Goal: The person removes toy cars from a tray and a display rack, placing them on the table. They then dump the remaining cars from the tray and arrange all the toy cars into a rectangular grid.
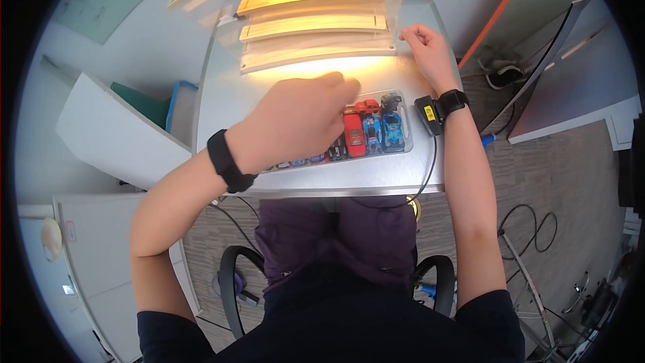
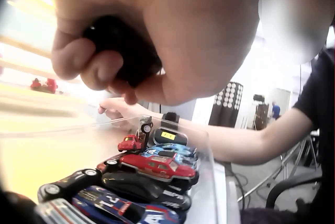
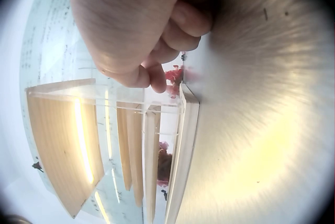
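Note:
My left hand (image 1: 295,117) is over a clear plastic tray (image 1: 407,136) of toy cars. In the left wrist view its curled fingers hold a dark, glossy object (image 2: 123,46), mostly hidden by the fingers; I cannot tell its kind. Inside the tray lie a red toy car (image 1: 355,136), a blue toy car (image 1: 392,131), a small red car (image 2: 129,143) and several others packed close together. My right hand (image 1: 428,54) is at the table's right side, beside the wooden shelf rack (image 1: 316,25). Its fingers are loosely curled, and nothing shows in them.
The metal-topped table (image 1: 316,183) carries the lit rack at its far side. Red figures (image 3: 174,77) appear behind the rack's clear side panel. A black cable (image 1: 433,168) runs from the right wrist camera (image 1: 428,115) over the front edge. A white cabinet (image 1: 121,131) adjoins the left side.

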{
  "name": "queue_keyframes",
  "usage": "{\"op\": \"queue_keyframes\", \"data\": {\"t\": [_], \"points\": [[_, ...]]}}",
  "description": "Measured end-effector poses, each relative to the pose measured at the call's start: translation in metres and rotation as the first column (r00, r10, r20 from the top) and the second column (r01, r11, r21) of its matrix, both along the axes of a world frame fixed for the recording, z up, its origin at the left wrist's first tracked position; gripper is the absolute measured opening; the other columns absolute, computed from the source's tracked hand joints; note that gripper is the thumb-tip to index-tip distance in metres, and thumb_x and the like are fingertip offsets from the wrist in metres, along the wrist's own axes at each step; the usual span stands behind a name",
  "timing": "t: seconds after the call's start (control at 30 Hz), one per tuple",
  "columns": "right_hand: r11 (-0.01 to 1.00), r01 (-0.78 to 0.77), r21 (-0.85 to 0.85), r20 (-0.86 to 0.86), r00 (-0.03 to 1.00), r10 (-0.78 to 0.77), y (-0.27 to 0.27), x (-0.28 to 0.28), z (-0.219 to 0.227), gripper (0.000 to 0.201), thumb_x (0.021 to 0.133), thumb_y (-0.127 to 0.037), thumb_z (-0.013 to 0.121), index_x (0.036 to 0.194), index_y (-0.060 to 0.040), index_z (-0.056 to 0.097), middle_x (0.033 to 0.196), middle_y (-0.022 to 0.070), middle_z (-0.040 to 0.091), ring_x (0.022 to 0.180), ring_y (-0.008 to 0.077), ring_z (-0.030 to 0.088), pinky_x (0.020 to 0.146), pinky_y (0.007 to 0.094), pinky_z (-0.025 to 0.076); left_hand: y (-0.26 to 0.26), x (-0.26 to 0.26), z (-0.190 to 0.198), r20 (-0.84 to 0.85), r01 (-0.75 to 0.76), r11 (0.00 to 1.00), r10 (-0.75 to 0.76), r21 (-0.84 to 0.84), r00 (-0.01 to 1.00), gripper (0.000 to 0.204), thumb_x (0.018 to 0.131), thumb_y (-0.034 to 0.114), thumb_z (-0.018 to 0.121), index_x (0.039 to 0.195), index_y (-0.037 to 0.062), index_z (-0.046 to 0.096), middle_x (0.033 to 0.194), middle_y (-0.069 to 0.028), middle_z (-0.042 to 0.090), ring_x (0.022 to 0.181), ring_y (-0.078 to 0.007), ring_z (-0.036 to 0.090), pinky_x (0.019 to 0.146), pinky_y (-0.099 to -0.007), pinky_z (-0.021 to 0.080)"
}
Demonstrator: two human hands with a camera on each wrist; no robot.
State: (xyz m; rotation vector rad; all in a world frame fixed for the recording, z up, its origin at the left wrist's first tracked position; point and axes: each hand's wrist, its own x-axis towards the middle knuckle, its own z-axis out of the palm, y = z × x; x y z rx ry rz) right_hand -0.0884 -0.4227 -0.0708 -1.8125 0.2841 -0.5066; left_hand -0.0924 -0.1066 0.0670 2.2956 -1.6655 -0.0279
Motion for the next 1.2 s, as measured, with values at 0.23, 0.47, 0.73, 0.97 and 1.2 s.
{"op": "queue_keyframes", "data": {"t": [0.23,0.47,0.73,0.97,1.2], "points": [[1.0,-0.014,0.009,0.008,1.0,0.014,-0.003,0.0,-0.001,0.025,0.106,-0.028,0.072,0.095,-0.0057,0.077,0.061,-0.0117,0.046,0.061,0.002,0.035,0.06,0.0266,0.03,-0.028,-0.005,-0.025,0.463,0.185,0.97,-0.237,0.155,0.854,0.015,0.09,0.015,0.072,0.101,0.0091,0.065,0.086,-0.0043,0.067,0.069,-0.0191,0.073,0.059,-0.0347,0.056],[1.0,-0.012,-0.008,0.017,1.0,0.012,-0.003,-0.001,-0.002,0.026,0.105,-0.029,0.072,0.095,-0.0049,0.077,0.062,-0.0113,0.046,0.062,0.0025,0.036,0.061,0.0271,0.031,-0.035,0.012,-0.03,0.451,0.257,0.956,-0.294,0.143,0.843,0.015,0.089,0.017,0.072,0.102,0.0106,0.066,0.086,-0.0026,0.067,0.073,-0.0197,0.075,0.06,-0.0347,0.057],[1.0,-0.001,-0.01,0.031,1.0,0.002,-0.002,0.002,-0.005,0.027,0.105,-0.03,0.072,0.095,-0.0057,0.077,0.061,-0.0113,0.048,0.062,0.0026,0.037,0.061,0.0271,0.032,-0.035,0.017,-0.032,0.393,0.317,0.938,-0.347,0.143,0.851,0.014,0.091,0.018,0.071,0.103,0.0124,0.066,0.089,-0.0023,0.066,0.076,-0.0213,0.074,0.061,-0.038,0.057],[0.999,0.033,-0.018,-0.005,0.999,-0.033,0.007,-0.005,0.006,0.028,0.106,-0.03,0.071,0.096,-0.0052,0.076,0.065,-0.0104,0.054,0.064,0.0019,0.039,0.062,0.0263,0.033,-0.016,0.015,0.005,0.062,0.112,0.994,-0.112,0.014,0.992,0.02,0.097,0.023,0.07,0.109,0.0094,0.063,0.087,-0.0085,0.067,0.078,-0.0297,0.074,0.066,-0.0441,0.057],[1.0,0.014,-0.026,0.03,0.999,-0.013,-0.004,-0.001,-0.005,0.029,0.108,-0.031,0.07,0.096,-0.0045,0.074,0.066,-0.0097,0.055,0.065,0.0018,0.039,0.063,0.0259,0.033,0.054,0.021,0.037,-0.347,-0.187,0.982,0.187,0.035,0.919,0.031,0.089,-0.001,0.051,0.12,0.0014,0.056,0.09,-0.0169,0.061,0.077,-0.0349,0.058,0.072,-0.0397,0.049]]}}
